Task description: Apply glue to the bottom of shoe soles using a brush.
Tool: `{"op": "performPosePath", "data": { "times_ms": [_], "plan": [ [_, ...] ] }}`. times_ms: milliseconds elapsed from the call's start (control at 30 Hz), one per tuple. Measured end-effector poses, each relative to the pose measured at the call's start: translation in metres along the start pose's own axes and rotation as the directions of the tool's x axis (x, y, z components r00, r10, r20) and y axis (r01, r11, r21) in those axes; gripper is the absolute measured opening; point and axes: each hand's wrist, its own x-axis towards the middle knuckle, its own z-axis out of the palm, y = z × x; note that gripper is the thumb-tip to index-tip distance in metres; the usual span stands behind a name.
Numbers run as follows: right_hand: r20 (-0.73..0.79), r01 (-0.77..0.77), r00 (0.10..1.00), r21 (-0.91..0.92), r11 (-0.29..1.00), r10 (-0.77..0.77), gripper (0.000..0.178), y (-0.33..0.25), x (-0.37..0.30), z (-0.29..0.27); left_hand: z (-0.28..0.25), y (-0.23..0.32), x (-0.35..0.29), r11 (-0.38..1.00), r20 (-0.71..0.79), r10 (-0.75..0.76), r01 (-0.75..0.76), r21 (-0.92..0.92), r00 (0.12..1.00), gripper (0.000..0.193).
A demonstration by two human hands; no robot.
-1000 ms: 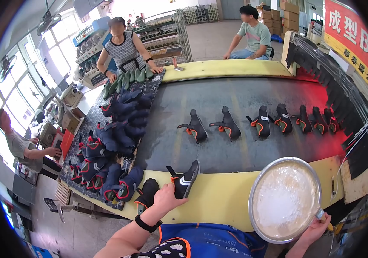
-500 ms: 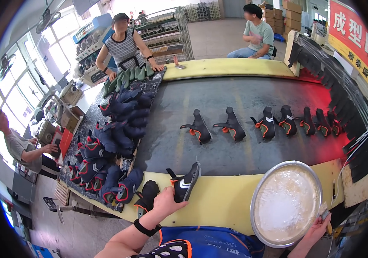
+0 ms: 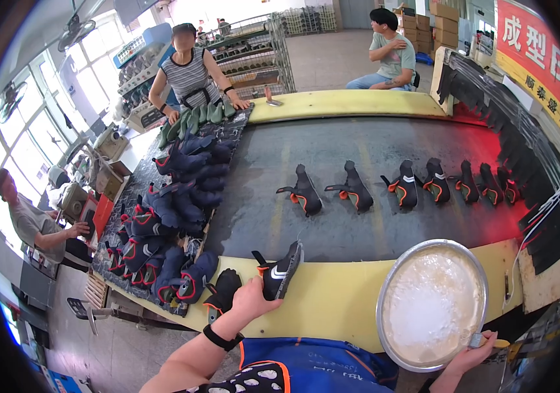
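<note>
My left hand (image 3: 252, 302) is wrapped round the heel part of a black shoe upper (image 3: 282, 271) with orange trim and a white chevron, its sole side tilted to the right. Just left of that hand, a second black shoe upper (image 3: 227, 288) lies on the yellow ledge (image 3: 332, 295). At the lower right, my right hand (image 3: 471, 357) grips a brush (image 3: 475, 340) with a yellow handle end. The brush head is at the near right rim of a round metal basin (image 3: 384, 295) holding a white, pasty substance (image 3: 427, 314).
Several black shoe uppers (image 3: 358, 190) stand in a row on the dark conveyor belt (image 3: 260, 223), toward a red-lit opening. Dark uppers (image 3: 181, 203) are heaped on the left table, with green shoe lasts (image 3: 198, 118) behind. A co-worker (image 3: 191, 75) stands beyond; others are farther off.
My right hand has brought the brush leftward to the basin's rim. The shoe upper in my left hand has shifted slightly up and left. The seated person's hand has risen to the shoulder.
</note>
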Motion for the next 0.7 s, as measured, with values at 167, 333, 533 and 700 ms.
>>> {"op": "performPosePath", "data": {
  "times_ms": [167, 333, 533, 700],
  "plan": [
    [0.047, -0.056, 0.997, -0.111, 0.992, 0.061, 0.028, -0.006, 0.003, -0.007, -0.005, -0.016, -0.002, 0.997, 0.057, -0.020, 0.025, -0.078, 0.998, 0.068],
    [-0.054, 0.064, 0.996, -0.166, 0.984, -0.073, 0.027, -0.014, -0.007, 0.006, -0.013, -0.028, 0.027, 0.176, 0.454, -0.063, 0.458, -0.871, 0.889, 0.035],
    [-0.022, -0.105, 0.994, -0.023, 0.994, 0.104, 0.028, -0.012, 0.001, 0.011, -0.057, -0.038, 0.099, -0.101, 0.306, -0.116, 0.295, -0.950, 0.945, 0.022],
    [-0.093, -0.038, 0.996, -0.214, 0.976, 0.019, 0.030, -0.017, -0.006, 0.017, -0.061, -0.021, 0.214, 0.067, 0.292, -0.269, 0.320, -0.945, 0.918, 0.046]
  ]
}}
